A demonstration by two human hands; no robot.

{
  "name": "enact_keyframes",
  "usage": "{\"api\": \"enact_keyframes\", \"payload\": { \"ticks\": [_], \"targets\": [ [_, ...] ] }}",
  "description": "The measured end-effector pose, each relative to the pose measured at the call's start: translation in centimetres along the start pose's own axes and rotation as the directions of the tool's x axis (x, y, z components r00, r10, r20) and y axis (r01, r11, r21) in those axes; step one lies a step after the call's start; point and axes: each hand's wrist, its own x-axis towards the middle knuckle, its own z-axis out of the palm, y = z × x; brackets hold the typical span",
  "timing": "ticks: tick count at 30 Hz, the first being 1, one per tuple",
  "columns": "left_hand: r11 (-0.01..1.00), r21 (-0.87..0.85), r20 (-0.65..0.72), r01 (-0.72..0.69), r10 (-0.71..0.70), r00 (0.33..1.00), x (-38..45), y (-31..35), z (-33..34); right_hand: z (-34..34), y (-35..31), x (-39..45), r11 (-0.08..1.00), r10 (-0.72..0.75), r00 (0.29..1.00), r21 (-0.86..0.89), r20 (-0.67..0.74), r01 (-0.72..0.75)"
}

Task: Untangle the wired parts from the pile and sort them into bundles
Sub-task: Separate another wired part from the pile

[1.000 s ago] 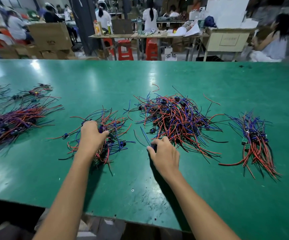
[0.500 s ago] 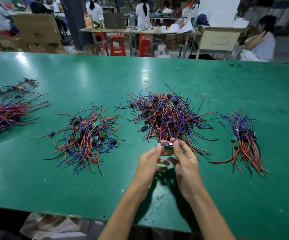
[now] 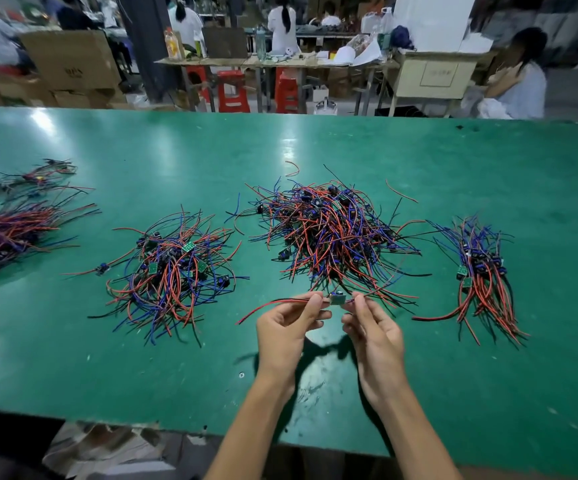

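Observation:
A big tangled pile (image 3: 329, 230) of red, blue and black wired parts lies at the middle of the green table (image 3: 176, 368). Just in front of it I hold one wired part (image 3: 336, 299), a small green board, above the table. My left hand (image 3: 287, 327) pinches its red and black wires, which trail out to the left. My right hand (image 3: 370, 327) pinches the wires on the board's other side. A looser heap (image 3: 173, 271) lies to the left, and a straightened bundle (image 3: 481, 271) lies to the right.
Two more bundles lie at the far left edge, a thick bundle (image 3: 7, 233) and a thin bundle (image 3: 28, 178). Loose red wire scraps (image 3: 402, 190) lie behind the pile. The table's near edge (image 3: 142, 424) runs just below my forearms. Seated people, stools and cardboard boxes fill the background.
My left hand left the left heap and joined my right hand in front of the middle pile. Both now hold one part, its wires drawn out to the left.

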Motion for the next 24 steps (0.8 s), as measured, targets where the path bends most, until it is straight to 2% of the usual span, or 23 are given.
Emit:
{"api": "enact_keyframes", "payload": {
  "ticks": [3,5,6,8,9,10,11,13,15,18,20,24],
  "targets": [
    [0.998,0.036,0.059,-0.050,0.048,0.997,-0.3,-0.4,-0.5,-0.3,0.2,0.2,1.000,0.008,1.000,0.021,-0.018,-0.008],
    [0.968,0.181,0.152,-0.171,0.144,0.978,-0.4,-0.6,-1.4,-0.6,0.2,0.3,0.997,0.026,1.000,0.068,-0.015,-0.025],
    [0.911,0.297,0.202,-0.285,0.232,0.951,-0.2,-0.8,-1.9,-0.8,0.2,0.4,0.996,0.033,0.999,0.085,-0.010,-0.033],
    [0.698,0.509,0.299,-0.504,0.406,0.864,0.2,-1.1,-3.2,-1.1,0.2,0.6,0.996,0.046,0.999,0.079,-0.008,-0.045],
    [0.618,0.564,0.310,-0.548,0.458,0.834,0.4,-1.2,-3.7,-1.2,0.2,0.5,0.997,0.049,0.999,0.068,-0.009,-0.048],
    [0.596,0.588,0.284,-0.547,0.481,0.830,0.5,-1.1,-4.2,-1.3,0.2,0.5,0.997,0.049,0.999,0.059,-0.013,-0.048],
    [0.623,0.592,0.234,-0.511,0.474,0.849,0.5,-0.9,-4.5,-1.2,0.2,0.5,0.998,0.047,0.999,0.053,-0.013,-0.046],
    [0.763,0.516,0.139,-0.390,0.374,0.917,0.9,-0.1,-5.1,-1.3,0.1,0.3,0.999,0.035,0.999,0.034,-0.002,-0.035],
    [0.855,0.437,0.171,-0.280,0.227,0.959,1.3,1.2,-5.5,-1.2,0.1,0.2,1.000,0.012,0.999,-0.004,0.031,-0.012],
    [0.865,0.484,0.365,-0.131,-0.064,0.929,1.9,2.9,-4.3,-1.0,0.3,0.1,0.998,-0.022,0.996,-0.059,0.088,0.027],
    [0.845,0.533,0.417,-0.053,-0.208,0.885,1.8,3.1,-2.5,-0.8,0.5,0.0,0.998,-0.032,0.993,-0.059,0.117,0.039],
    [0.866,0.499,0.366,0.036,-0.248,0.897,1.1,2.2,-0.2,-1.0,1.0,0.2,0.996,-0.051,0.991,-0.065,0.123,0.059]
  ]
}}
